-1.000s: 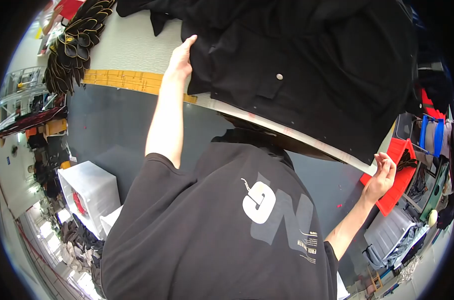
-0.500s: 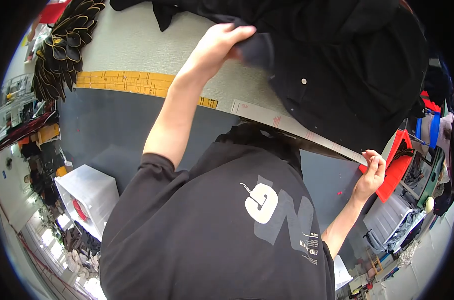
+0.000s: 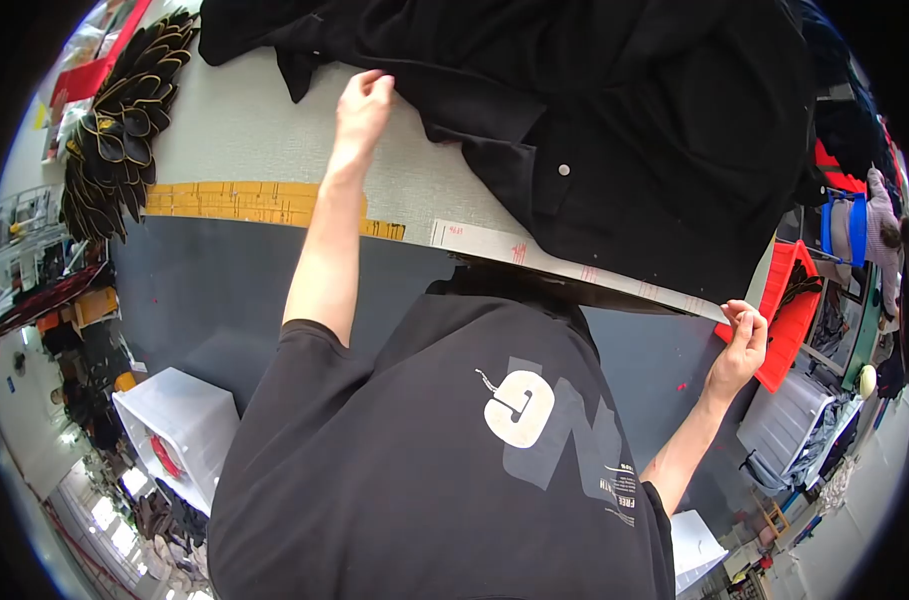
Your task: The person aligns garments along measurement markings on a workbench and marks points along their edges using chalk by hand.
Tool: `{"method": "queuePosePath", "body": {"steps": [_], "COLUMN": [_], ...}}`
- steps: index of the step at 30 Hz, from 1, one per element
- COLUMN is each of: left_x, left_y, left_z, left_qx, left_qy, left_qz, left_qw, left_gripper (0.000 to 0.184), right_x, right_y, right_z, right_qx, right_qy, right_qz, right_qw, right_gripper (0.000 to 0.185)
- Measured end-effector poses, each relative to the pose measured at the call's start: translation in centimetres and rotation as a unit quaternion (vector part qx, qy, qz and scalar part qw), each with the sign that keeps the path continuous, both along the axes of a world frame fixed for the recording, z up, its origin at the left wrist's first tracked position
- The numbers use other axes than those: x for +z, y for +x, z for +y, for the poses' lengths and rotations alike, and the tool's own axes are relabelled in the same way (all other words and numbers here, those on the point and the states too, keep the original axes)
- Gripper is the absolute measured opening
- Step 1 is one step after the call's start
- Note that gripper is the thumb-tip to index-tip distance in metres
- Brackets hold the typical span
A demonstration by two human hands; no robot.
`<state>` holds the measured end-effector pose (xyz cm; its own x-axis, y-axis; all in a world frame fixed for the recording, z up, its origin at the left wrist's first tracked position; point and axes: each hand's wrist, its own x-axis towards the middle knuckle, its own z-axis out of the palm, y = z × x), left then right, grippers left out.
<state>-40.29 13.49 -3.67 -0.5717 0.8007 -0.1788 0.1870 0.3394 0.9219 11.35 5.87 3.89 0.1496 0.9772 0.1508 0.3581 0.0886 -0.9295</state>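
A black garment (image 3: pixel 654 190) with a white button (image 3: pixel 564 170) lies spread over the table, its near edge close to the table's front. My left hand (image 3: pixel 362 112) is at the garment's left edge, thumb and fingers pinched together on the cloth there. Below and to the right of that hand, a flap (image 3: pixel 499 165) of the garment hangs loosely folded on the tabletop. My right hand (image 3: pixel 739 345) pinches the garment's near right corner, beside the end of a white marked strip (image 3: pixel 519 252) along the table edge. The fingertips partly hide what each hand grips.
Yellow marked tape (image 3: pixel 234 202) runs along the front edge of the table (image 3: pixel 264 130). A fanned stack of black pieces with yellow edging (image 3: pixel 124 130) sits at the left. A red bin (image 3: pixel 786 315) stands right; a white bin (image 3: pixel 179 425) is on the floor left.
My left hand has moved left, from the lifted flap to the garment's left edge. The flap now lies lower and flatter. My right hand stays at the corner.
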Motion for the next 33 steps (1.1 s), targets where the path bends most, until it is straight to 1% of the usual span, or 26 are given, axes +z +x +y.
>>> {"method": "queuePosePath", "body": {"steps": [1,2,3,5,6,7,8,9,10,12,13,14,15,17,18,19,20,21,22,23,24,25,26,27,29,33], "left_x": [-0.9,-1.6,-0.8,1.4,1.6,1.2,-0.9,-2.3,-4.6,-4.6,-4.3,-0.7,2.4,4.3,7.4,11.0,14.6,18.2,21.9,25.4,26.7,27.6,28.5,30.5,34.8,41.1], "left_y": [-1.2,-2.0,-1.7,-0.2,0.5,0.7,0.6,0.0,-0.6,-0.5,0.1,2.0,3.9,4.6,5.2,6.0,5.4,4.8,5.3,5.8,3.5,-0.5,-4.5,-4.7,-1.4,5.1], "left_z": [0.0,0.4,1.5,3.8,4.8,6.3,8.0,9.2,9.8,7.1,5.7,2.5,0.5,-2.0,-2.8,-3.3,-4.2,-5.2,-6.2,-7.5,-8.9,-9.5,-10.1,-9.4,-8.1,-3.0], "left_qx": [0.033,0.041,0.046,0.011,-0.010,0.009,0.067,0.090,0.109,0.061,0.074,-0.003,0.002,-0.027,-0.045,0.065,-0.027,-0.059,-0.044,0.009,0.116,0.170,0.207,0.215,0.190,0.106], "left_qy": [-0.039,-0.055,-0.047,-0.159,-0.138,-0.140,-0.114,-0.128,-0.095,0.079,0.163,0.200,0.188,0.145,0.167,0.122,0.125,0.134,0.189,0.266,0.286,0.418,0.563,0.648,0.670,0.680], "left_qz": [0.035,0.065,0.066,-0.081,-0.137,-0.130,-0.107,-0.024,-0.024,-0.215,-0.421,-0.527,-0.537,-0.507,-0.403,-0.258,-0.022,0.229,0.394,0.484,0.612,0.485,0.353,0.247,0.221,0.264], "left_qw": [0.998,0.996,0.996,0.984,0.981,0.982,0.985,0.987,0.989,0.971,0.889,0.826,0.822,0.849,0.899,0.956,0.992,0.962,0.898,0.834,0.728,0.749,0.718,0.688,0.682,0.676], "left_gripper": [0.050,0.067,0.067,0.081,0.091,0.088,0.076,0.062,0.049,0.028,0.027,0.037,0.048,0.054,0.055,0.044,0.034,0.034,0.031,0.026,0.023,0.023,0.031,0.032,0.034,0.039], "right_x": [0.1,0.1,0.0,-0.1,-0.2,-0.2,0.1,0.5,1.1,1.4,1.5,1.0,0.5,0.6,0.6,0.8,0.9,1.1,1.3,1.6,1.9,2.3,2.9,3.0,3.0,1.4], "right_y": [0.3,0.6,0.8,0.7,0.8,0.8,0.6,0.3,0.0,0.6,0.8,1.5,2.0,2.4,2.7,3.0,3.4,3.8,4.0,4.3,4.5,4.5,4.3,4.4,4.8,5.6], "right_z": [0.1,0.2,0.6,1.4,2.0,2.7,3.2,3.7,4.0,4.6,4.6,4.7,4.7,4.6,4.8,5.0,5.3,5.6,6.0,6.5,7.2,7.7,8.0,8.3,8.6,9.2], "right_qx": [-0.011,-0.011,-0.005,0.010,0.022,0.035,0.050,0.059,0.067,0.070,0.059,0.052,0.045,0.029,0.027,0.022,0.010,0.012,0.016,0.013,0.010,0.006,-0.016,-0.030,-0.025,-0.047], "right_qy": [-0.003,0.003,0.001,0.003,0.007,0.013,0.021,0.034,0.045,0.065,0.065,0.066,0.062,0.058,0.058,0.060,0.071,0.076,0.082,0.089,0.099,0.107,0.102,0.102,0.129,0.138], "right_qz": [0.007,0.008,0.011,0.015,0.016,0.020,0.010,0.003,-0.023,-0.049,-0.046,-0.025,-0.006,0.020,0.026,0.031,0.035,0.031,0.027,0.023,0.031,0.039,0.039,0.043,0.072,0.108], "right_qw": [1.000,1.000,1.000,1.000,1.000,0.999,0.998,0.998,0.997,0.994,0.995,0.996,0.997,0.998,0.998,0.997,0.997,0.997,0.996,0.996,0.995,0.994,0.994,0.993,0.989,0.983], "right_gripper": [0.021,0.021,0.021,0.021,0.021,0.021,0.020,0.020,0.020,0.023,0.023,0.023,0.023,0.022,0.022,0.022,0.022,0.021,0.021,0.022,0.022,0.022,0.021,0.020,0.019,0.019]}}
